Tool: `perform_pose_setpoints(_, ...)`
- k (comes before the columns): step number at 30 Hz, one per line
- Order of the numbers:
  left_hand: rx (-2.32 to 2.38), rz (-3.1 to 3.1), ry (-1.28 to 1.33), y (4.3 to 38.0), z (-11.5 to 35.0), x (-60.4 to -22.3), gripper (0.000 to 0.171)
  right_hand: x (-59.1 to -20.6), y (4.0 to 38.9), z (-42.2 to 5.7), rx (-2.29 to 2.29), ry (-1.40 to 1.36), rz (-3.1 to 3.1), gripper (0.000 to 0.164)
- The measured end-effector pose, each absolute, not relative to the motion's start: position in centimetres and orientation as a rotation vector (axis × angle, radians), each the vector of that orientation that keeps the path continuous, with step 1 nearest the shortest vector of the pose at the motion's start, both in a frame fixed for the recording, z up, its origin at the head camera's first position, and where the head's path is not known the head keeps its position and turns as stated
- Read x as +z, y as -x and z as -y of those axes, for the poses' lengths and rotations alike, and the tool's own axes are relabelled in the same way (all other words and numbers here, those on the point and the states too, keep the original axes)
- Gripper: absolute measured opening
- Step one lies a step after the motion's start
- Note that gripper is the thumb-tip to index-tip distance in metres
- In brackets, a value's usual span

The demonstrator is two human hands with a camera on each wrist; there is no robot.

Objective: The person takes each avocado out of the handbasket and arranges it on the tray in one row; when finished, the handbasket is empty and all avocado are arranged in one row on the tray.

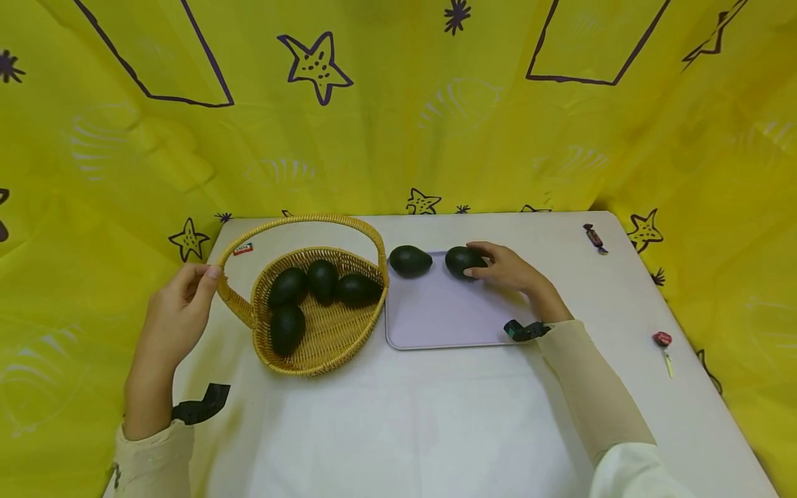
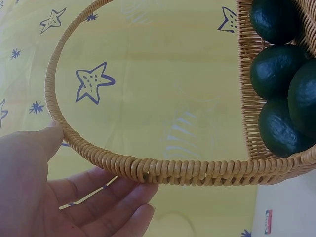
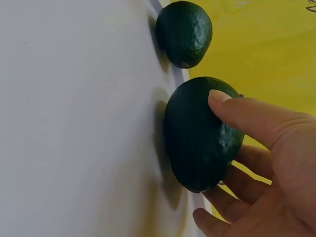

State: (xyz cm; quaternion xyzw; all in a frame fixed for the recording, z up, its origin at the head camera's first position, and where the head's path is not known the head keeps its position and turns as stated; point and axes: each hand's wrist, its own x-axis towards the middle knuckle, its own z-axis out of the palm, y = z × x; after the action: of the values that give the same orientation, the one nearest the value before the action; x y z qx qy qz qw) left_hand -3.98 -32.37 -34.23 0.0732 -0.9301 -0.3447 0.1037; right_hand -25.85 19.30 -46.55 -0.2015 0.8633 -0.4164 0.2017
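Note:
My left hand [image 1: 180, 311] holds the side of the tall handle [image 2: 187, 172] of a wicker basket [image 1: 336, 356], thumb on one side and fingertips on the other. Several dark green avocados [image 1: 288, 330] lie in the basket, mostly toward its left and back. To the right, my right hand [image 1: 510, 268] grips an avocado [image 3: 200, 133] between thumb and fingers, over the back of a pale lilac tray [image 1: 442, 318]. Another avocado [image 1: 410, 261] lies at the tray's back left corner, close to the basket rim.
The basket stands against the tray's left side on a white table [image 1: 398, 422]. A wrapped candy [image 1: 594, 238] lies at the back right, a lollipop [image 1: 663, 339] at the right edge, and a small red-and-white wrapper [image 1: 243, 249] behind the basket. Yellow patterned cloth [image 1: 386, 138] hangs around the table.

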Motion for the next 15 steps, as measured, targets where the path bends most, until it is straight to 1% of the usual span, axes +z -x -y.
perform_pose_setpoints(5, -1.020, 2.749, -0.220, 4.00, 32.47, -34.33, 0.050, -46.39, 25.88, -18.95, -1.117, 0.582, -2.457, 0.069)
perform_pose_setpoints(15, -1.009, 2.746, -0.208, 4.02, 32.61, -34.44, 0.049, -46.28, 26.74, -18.40, -1.057, 0.658, -2.495, 0.069)
